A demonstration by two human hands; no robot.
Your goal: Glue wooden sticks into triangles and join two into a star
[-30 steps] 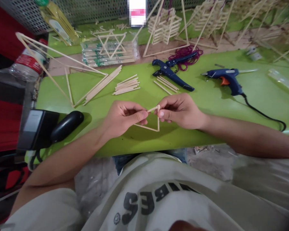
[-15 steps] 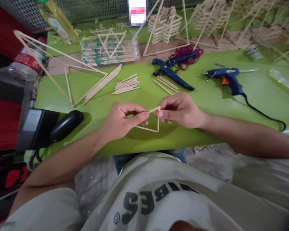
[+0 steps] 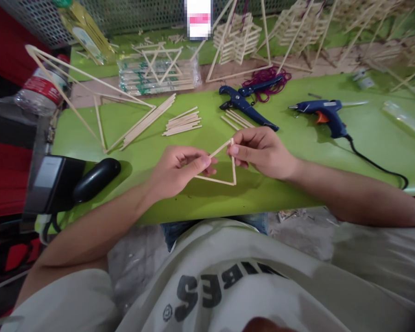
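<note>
A small frame of thin wooden sticks is held between my two hands, above the front of the green table. My left hand pinches one side of it between thumb and fingers, covering its left corner. At the upper right corner, my right hand grips the joint with thumb and forefinger. Beyond my hands lie a pile of short wooden sticks, a bundle of longer sticks and a few sticks beside blue cutters.
A blue glue gun with a cord lies to the right. Purple string sits behind the cutters. A large stick frame stands at left, near a black case. Stick structures, a plastic-wrapped pack and an oil bottle line the back.
The small stick frame has shifted slightly right and up with my right hand. My left fingers now grip farther from the upper right corner, so more of that side shows.
</note>
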